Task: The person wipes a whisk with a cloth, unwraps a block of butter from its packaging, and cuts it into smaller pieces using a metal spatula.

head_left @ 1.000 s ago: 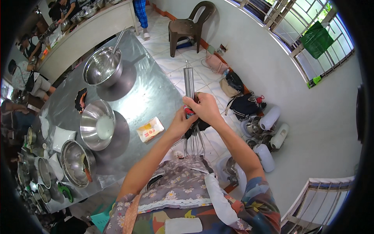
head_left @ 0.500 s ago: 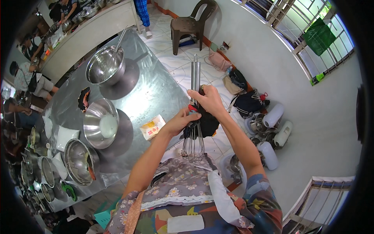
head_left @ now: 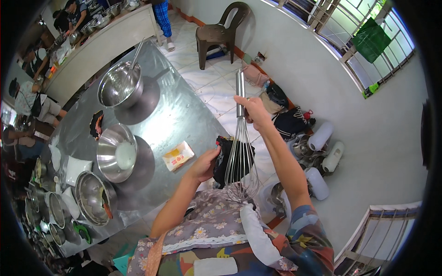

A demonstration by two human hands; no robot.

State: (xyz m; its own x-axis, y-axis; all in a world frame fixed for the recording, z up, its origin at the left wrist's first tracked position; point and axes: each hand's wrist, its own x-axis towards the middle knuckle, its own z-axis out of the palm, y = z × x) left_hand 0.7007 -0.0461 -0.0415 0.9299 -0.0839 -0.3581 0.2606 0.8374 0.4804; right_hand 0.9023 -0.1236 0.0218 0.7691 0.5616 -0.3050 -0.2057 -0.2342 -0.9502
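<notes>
My right hand is closed around the lower handle of a steel balloon whisk. The whisk's handle points away from me and its wires hang toward my apron. Behind those wires, a dark cloth with small coloured patches is gripped in my left hand, whose fingers are partly hidden behind it. Both hands are just off the right edge of the steel table. Left of them lies a white and yellow packet. Beyond it stands a steel bowl with something whitish in it.
Another steel bowl holds a second whisk. A smeared bowl, a white bag and a dark patterned cloth lie at the table's left. A brown chair, bags and stand mixers line the wall; people work far left.
The cloth has come away from the whisk's handle and moved down behind the wires in my left hand. My right hand now grips the handle alone, and my hands are farther apart.
</notes>
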